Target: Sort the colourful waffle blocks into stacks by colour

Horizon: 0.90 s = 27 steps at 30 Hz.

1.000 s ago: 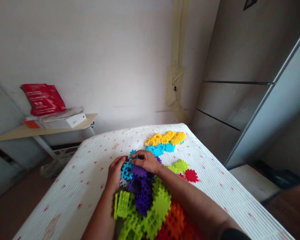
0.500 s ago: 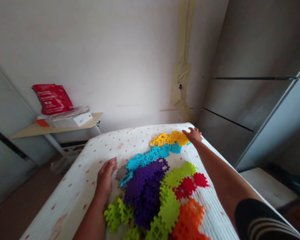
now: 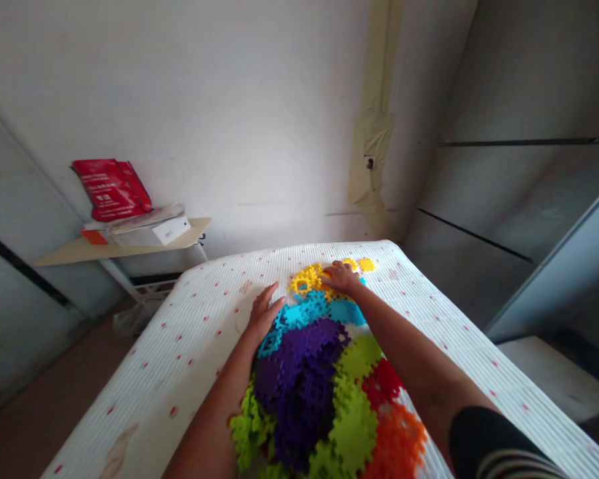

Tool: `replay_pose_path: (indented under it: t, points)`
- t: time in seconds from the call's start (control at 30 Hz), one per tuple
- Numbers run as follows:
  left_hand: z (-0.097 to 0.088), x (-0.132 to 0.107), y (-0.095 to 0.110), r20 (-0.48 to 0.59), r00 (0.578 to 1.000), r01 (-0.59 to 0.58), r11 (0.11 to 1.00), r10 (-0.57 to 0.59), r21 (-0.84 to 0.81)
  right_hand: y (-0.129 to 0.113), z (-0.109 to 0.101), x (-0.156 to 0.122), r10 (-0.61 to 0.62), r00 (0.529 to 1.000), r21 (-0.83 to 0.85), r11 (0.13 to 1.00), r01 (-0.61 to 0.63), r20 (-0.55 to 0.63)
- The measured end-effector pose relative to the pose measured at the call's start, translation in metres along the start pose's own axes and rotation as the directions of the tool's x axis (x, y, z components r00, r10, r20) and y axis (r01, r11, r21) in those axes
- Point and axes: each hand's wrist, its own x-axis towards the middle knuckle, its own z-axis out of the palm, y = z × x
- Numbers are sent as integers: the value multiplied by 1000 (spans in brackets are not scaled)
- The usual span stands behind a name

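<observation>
Toothed plastic building pieces lie sorted by colour in a long heap on the bed. My left hand is open, thumb and fingers apart, at the left edge of the blue pieces. At the far end, my right hand lies over the yellow pieces, its fingers reaching left across them; some fingertips are hard to make out. A lone yellow piece lies to the right of that hand. Nearer me are purple pieces, lime green pieces, red pieces and orange pieces.
The heap rests on a white ribbed bedsheet with small red marks. At the left, a small table bears a red packet and a white box. A wall stands behind the bed, grey cabinets at the right.
My right hand has moved left from the bed's far right edge onto the yellow pieces, which have shifted and spread. My left hand has moved forward and right, up to the blue pieces.
</observation>
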Motion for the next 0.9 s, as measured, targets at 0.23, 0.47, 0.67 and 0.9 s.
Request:
replay_pose_path:
  t: [0.23, 0.47, 0.67, 0.9]
  points:
    - [8, 1, 4, 87, 996, 10, 991, 1, -134, -51, 18, -20, -388, 922, 104, 918, 384, 18]
    - [1, -6, 13, 52, 997, -29, 922, 53, -387, -95, 13, -41, -455, 890, 414, 808, 419, -11]
    - [-11, -17, 26, 6, 1000, -8, 849, 13, -529, -113, -6, -75, -431, 891, 519, 734, 438, -143]
    - [-28, -49, 48, 82, 996, 23, 849, 23, -528, -106, -19, -124, -593, 788, 537, 616, 576, -166]
